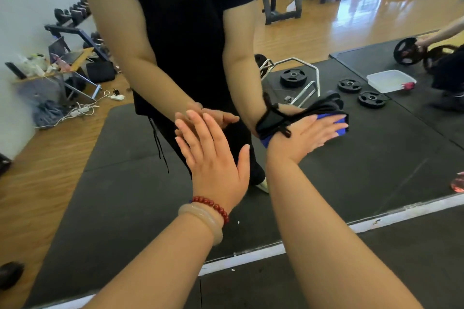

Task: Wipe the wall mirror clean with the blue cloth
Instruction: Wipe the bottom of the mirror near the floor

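Fingers [324, 130] of my right hand [301, 140] lie straight and together, pressing the blue cloth [341, 121] flat against the wall mirror [376, 158]. I see my left hand [213, 158] flat on the glass beside it, fingers slightly spread.

Count at the wall mirror [125, 158]: you have two hands on the glass, one left hand [213, 158] and one right hand [308, 133]. One blue cloth [339, 121] between the right hand and the mirror. Two bracelets on your left wrist, short of the mirror: one red bead string [213, 206], one pale bangle [200, 221]. Reflected in the mirror: three flat weight plates [293, 78], two upright plates [405, 51] near its right edge, one white tub [386, 81], one laptop [60, 50].
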`<action>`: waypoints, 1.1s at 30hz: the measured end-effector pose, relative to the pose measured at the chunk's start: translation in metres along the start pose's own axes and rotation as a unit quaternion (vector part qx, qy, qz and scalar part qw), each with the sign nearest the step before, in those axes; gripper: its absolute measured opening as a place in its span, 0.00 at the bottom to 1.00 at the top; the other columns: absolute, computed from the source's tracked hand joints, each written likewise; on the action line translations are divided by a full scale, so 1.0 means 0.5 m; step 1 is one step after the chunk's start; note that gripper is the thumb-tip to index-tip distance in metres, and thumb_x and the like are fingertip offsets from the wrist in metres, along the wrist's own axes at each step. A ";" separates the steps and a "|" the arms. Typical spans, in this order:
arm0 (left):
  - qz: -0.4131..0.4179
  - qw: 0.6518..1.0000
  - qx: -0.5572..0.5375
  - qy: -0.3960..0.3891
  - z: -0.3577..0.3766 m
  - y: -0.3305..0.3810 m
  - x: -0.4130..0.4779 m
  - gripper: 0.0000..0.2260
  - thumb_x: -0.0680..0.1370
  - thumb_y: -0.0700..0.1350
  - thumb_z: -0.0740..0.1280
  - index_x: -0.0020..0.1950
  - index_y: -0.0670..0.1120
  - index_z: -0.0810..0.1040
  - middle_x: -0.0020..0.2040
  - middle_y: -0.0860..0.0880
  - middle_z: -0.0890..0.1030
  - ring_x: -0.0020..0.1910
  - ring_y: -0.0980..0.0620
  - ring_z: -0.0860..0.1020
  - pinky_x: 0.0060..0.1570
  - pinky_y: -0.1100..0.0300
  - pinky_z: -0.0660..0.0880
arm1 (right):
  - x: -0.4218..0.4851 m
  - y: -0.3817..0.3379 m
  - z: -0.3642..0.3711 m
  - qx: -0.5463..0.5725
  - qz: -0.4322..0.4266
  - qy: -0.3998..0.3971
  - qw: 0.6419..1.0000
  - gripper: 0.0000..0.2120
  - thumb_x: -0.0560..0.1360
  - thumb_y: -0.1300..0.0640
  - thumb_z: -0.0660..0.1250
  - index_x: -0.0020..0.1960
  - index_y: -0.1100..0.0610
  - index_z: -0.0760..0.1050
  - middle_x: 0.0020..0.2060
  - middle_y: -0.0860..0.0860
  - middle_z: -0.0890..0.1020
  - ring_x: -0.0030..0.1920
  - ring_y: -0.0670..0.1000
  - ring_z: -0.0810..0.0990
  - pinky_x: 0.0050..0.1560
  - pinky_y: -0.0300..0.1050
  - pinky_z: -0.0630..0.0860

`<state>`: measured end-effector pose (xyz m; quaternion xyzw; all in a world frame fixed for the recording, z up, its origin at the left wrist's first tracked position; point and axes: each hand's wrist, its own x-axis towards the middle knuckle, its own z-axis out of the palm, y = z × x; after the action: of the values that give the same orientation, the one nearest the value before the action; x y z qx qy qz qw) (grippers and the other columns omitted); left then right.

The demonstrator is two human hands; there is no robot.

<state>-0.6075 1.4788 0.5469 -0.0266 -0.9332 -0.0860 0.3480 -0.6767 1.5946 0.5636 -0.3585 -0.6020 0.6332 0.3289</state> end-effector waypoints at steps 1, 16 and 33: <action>-0.005 1.000 -0.013 0.002 0.002 0.017 0.005 0.34 0.81 0.56 0.53 0.78 0.37 0.45 0.77 0.33 0.42 0.74 0.33 0.35 0.73 0.39 0.38 | 0.014 -0.007 -0.003 0.001 -0.021 0.002 1.000 0.25 0.85 0.57 0.46 0.79 0.58 0.42 0.79 0.55 0.43 0.78 0.56 0.43 0.74 0.47 0.42; 0.108 0.994 0.035 0.003 0.061 0.256 0.070 0.30 0.81 0.54 0.53 0.79 0.48 0.45 0.78 0.42 0.44 0.76 0.38 0.42 0.73 0.40 0.38 | 0.232 -0.020 -0.097 0.011 0.025 -0.023 0.999 0.25 0.85 0.57 0.46 0.79 0.58 0.42 0.79 0.55 0.43 0.78 0.55 0.43 0.74 0.51 0.42; 0.028 0.997 0.074 -0.013 0.108 0.372 0.056 0.33 0.80 0.58 0.51 0.79 0.46 0.43 0.78 0.38 0.45 0.76 0.35 0.43 0.72 0.38 0.40 | 0.388 -0.053 -0.150 -0.029 0.013 -0.025 0.999 0.25 0.85 0.55 0.46 0.79 0.57 0.41 0.79 0.54 0.42 0.79 0.55 0.43 0.74 0.49 0.43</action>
<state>-0.6431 1.6710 0.5514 -0.0275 -0.9403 -0.0063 0.3391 -0.7154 1.8001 0.5774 -0.3597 -0.6232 0.6288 0.2947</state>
